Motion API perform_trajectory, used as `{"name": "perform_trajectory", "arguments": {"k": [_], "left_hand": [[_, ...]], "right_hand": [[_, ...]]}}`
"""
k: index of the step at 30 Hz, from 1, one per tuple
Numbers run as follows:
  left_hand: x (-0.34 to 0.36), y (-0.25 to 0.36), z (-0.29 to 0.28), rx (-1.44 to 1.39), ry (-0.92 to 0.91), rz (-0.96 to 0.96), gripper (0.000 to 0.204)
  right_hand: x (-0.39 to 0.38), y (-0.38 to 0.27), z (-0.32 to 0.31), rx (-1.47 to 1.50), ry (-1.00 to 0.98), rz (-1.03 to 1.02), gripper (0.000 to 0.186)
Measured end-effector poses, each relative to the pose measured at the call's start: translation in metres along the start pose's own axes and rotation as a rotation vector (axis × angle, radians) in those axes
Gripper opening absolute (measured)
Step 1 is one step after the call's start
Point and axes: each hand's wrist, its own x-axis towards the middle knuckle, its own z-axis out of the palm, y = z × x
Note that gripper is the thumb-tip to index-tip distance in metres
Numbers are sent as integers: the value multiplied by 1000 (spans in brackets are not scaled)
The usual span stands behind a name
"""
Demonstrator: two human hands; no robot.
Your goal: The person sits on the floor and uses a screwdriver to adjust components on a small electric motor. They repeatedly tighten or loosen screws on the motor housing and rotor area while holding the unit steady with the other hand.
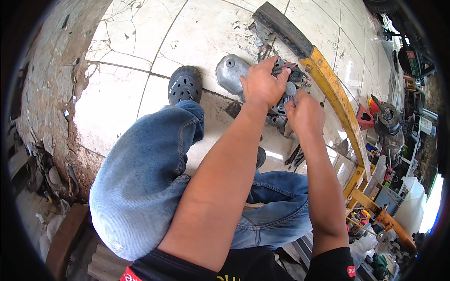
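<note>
A greasy metal machine part [277, 111] with dark and reddish pieces on top sits on the tiled floor in front of me. My left hand [263, 83] lies over its left side, thumb and fingers curled round it. Close by on the right, my right hand [308, 114] is closed, its fingertips beside a small round grey disc [290, 88]. What those fingers pinch is hidden by the hand. To the left of the part rests a silver metal cover [230, 75], rounded and with a hole near its top.
A yellow steel frame bar [335, 96] with a dark end [283, 29] curves past on the right. Dark tools [295, 157] lie below the part. My clog [185, 85] stands to the left. Clutter, including a red stand [364, 118], lines the far right.
</note>
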Motion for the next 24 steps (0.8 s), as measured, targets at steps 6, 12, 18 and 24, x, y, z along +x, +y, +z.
{"name": "perform_trajectory", "arguments": {"k": [6,12,18,24], "left_hand": [[0,1,1,36,-1,4,55],[-1,2,-1,23,2,-6,55],[0,-1,0,4,8,6,56],[2,-1,0,-12,-18,-17,55]], "right_hand": [[5,6,2,11,-29,13,22],[1,4,2,-12,-20,-9,20],[7,-3,-7,-72,-57,-22,21],[9,-4,-10,-102,-88,-39,22]]}}
